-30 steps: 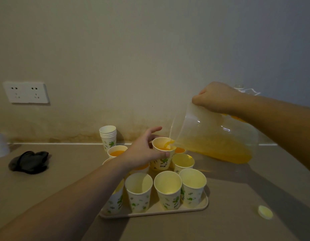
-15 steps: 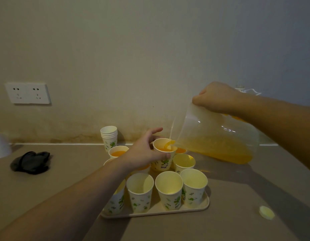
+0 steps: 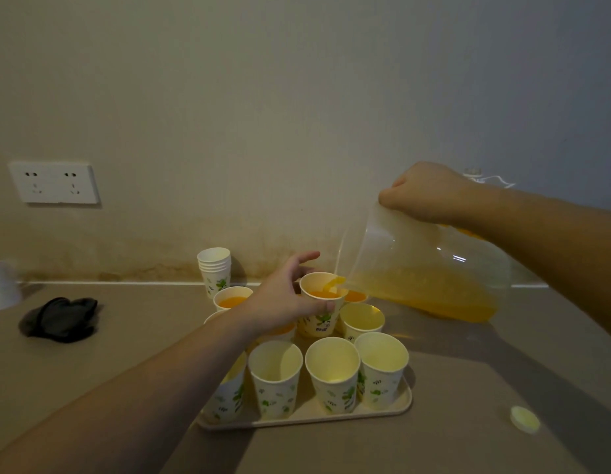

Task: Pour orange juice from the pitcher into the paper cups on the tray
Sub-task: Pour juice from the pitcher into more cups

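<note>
orange juice (image 3: 335, 283) streaming from tilted pitcher (image 3: 420, 268) gripped by right hand (image 3: 425, 193), left hand (image 3: 283, 299) wrapped around paper cup (image 3: 319, 313)

A clear plastic pitcher (image 3: 424, 268) is tilting steeply to the left, its spout hanging over a raised paper cup (image 3: 320, 304). Orange juice (image 3: 430, 295) is pooling along the pitcher's lower side and running in a thin stream (image 3: 333, 283) into that cup, which is already holding juice. The cup, white with green leaf prints, is sitting above the back of the beige tray (image 3: 405, 403). Three empty cups (image 3: 332, 372) are standing upright along the tray's front edge, a fourth (image 3: 361, 319) behind them, and a filled cup (image 3: 232, 298) is standing at the tray's back left.
</note>
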Demonstrator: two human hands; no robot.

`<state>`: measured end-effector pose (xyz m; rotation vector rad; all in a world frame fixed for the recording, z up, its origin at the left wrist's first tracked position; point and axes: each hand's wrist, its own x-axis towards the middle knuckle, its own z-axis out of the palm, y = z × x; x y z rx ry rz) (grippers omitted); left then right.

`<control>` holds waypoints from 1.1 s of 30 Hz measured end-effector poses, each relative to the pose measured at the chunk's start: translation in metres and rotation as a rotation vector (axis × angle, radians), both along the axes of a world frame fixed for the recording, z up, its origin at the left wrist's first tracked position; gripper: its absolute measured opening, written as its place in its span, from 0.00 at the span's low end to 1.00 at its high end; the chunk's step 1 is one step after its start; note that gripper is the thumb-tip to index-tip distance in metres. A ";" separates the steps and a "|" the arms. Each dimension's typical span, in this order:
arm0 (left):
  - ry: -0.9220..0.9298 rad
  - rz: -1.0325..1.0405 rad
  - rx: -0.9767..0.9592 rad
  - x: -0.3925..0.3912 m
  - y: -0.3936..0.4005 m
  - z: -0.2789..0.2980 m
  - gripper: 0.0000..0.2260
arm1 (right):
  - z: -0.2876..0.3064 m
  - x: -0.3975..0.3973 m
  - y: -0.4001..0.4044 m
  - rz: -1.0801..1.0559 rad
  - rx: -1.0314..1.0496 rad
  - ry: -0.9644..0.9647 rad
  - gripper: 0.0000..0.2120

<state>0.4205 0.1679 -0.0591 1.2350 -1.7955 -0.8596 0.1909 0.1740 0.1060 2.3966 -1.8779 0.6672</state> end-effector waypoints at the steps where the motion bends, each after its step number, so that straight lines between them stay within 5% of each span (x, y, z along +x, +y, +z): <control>1: -0.003 0.001 -0.001 0.000 0.000 0.000 0.42 | 0.000 0.000 -0.001 -0.004 -0.003 0.007 0.16; 33: -0.029 0.006 0.009 0.000 0.002 0.001 0.42 | -0.001 0.000 -0.001 0.005 -0.022 0.046 0.17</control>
